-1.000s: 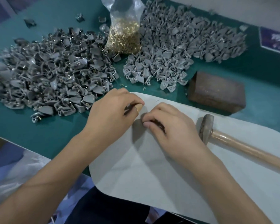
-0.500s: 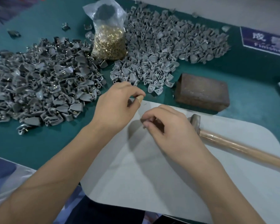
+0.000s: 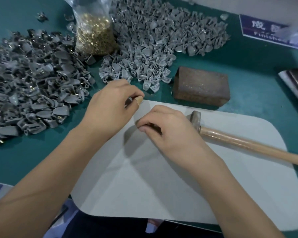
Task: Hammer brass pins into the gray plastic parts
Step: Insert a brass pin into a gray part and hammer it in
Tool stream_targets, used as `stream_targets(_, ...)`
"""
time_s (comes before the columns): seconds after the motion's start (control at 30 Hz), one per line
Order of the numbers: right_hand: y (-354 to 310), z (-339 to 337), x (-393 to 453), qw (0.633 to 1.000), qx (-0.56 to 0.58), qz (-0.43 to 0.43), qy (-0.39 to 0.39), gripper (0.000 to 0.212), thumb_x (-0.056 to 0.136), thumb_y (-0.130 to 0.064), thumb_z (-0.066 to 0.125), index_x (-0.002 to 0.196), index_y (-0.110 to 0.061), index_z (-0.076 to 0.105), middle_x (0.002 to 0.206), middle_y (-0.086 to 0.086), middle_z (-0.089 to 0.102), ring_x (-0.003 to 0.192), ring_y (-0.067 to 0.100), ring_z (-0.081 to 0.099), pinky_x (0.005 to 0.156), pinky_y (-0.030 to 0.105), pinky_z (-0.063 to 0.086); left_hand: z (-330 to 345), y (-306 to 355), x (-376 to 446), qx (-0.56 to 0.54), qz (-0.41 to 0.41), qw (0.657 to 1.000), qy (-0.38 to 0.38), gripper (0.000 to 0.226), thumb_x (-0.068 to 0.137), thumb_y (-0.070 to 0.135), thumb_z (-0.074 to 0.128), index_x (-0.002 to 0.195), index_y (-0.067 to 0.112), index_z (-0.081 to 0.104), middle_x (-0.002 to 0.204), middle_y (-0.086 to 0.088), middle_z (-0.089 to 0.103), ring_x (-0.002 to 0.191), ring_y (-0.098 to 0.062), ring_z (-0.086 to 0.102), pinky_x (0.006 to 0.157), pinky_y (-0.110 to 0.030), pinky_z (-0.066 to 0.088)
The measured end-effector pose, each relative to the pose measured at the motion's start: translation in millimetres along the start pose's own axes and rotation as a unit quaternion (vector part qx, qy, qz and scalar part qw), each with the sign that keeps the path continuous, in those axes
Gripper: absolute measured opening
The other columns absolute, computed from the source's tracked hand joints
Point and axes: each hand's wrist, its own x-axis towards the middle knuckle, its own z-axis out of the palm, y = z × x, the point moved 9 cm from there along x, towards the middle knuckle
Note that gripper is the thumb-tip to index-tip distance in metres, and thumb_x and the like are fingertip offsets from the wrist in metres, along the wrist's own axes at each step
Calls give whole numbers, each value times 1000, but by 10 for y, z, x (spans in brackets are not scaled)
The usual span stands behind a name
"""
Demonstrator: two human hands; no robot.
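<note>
While over the pale mat [image 3: 187, 177] on the green table [image 3: 256, 79], left hand [image 3: 110, 107] curled, fingers [image 3: 139, 100] pinching a small gray part [image 3: 128, 101]. Right hand [image 3: 169, 129] closed on something dark, unidentifiable. Hammer [image 3: 230, 140] flat just beside it; bag of brass pins [image 3: 95, 33] between two heaps of gray parts [image 3: 155, 42].

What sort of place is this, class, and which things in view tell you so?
Most likely a small factory assembly bench. Two big heaps of gray plastic parts, a bag of brass pins, a hammer lying on the work mat, and a partly hidden "Finished" sign.
</note>
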Motion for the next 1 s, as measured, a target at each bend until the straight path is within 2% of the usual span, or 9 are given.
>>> stream_targets(0.17,33,20,32,999,-1,35,-9,7,94,-15,69,96,-12,76,98,5,61,96,24,60,88,45,47,33,165,185,43,12,999,-26,27,96,37,65,121,29,67,104,11,61,86,-6,50,74,-30,47)
stream_targets(0.27,-16,42,18,999,-10,29,-14,5,97,-13,64,96,-9,67,100,6,57,97,25,56,88,41,44,64,284,329,70,23,997,-23,29,95,38,65,123,28,67,109,9,61,100,-13,59,77,-31,46)
stream_targets(0.4,42,-302,-63,993,44,35,102,8,97,-13,64,91,-14,58,87,-7,59,77,9,51,69,29,37,136,435,501,105,26,993,-40,23,94,39,66,114,29,67,110,7,62,109,-17,58,80,-38,51)
stream_targets(0.5,243,-595,-165,967,100,68,223,16,88,-6,68,85,-17,57,77,-9,59,71,9,55,63,18,40,205,466,540,119,25,990,-68,11,94,29,67,103,25,64,104,6,62,105,-20,57,74,-33,43)
stream_targets(0.6,398,-798,-250,937,116,95,316,19,87,-4,72,91,-21,63,81,-11,64,75,9,60,66,14,44,220,460,541,54,29,996,-63,12,94,18,68,106,17,67,99,3,60,99,-20,56,82,-36,46)
stream_targets(0.67,450,-905,-277,925,95,92,356,18,90,-4,72,99,-19,70,91,-8,69,84,8,64,76,17,49,147,530,565,-11,40,999,-22,18,95,16,69,113,17,72,97,7,59,91,-9,54,84,-24,45)
stream_targets(0.77,546,-1033,-311,911,82,99,391,15,93,-4,70,102,-14,75,94,-4,72,89,9,65,83,23,51,120,724,669,-89,38,995,16,11,90,17,75,100,21,78,85,14,64,77,0,56,75,-5,38)
stream_targets(0.87,684,-1080,-327,905,101,126,393,15,96,-4,65,101,-16,73,92,-4,71,88,13,65,82,28,52,261,860,777,-170,15,985,0,3,86,20,80,87,23,78,76,15,71,75,0,64,67,-7,44)
stream_targets(1.0,771,-1179,-371,899,115,132,401,15,98,-7,62,99,-19,69,97,-3,65,94,9,61,85,22,48,462,982,826,-152,34,988,1,6,88,25,77,83,22,75,77,8,65,73,-4,55,65,-17,39)
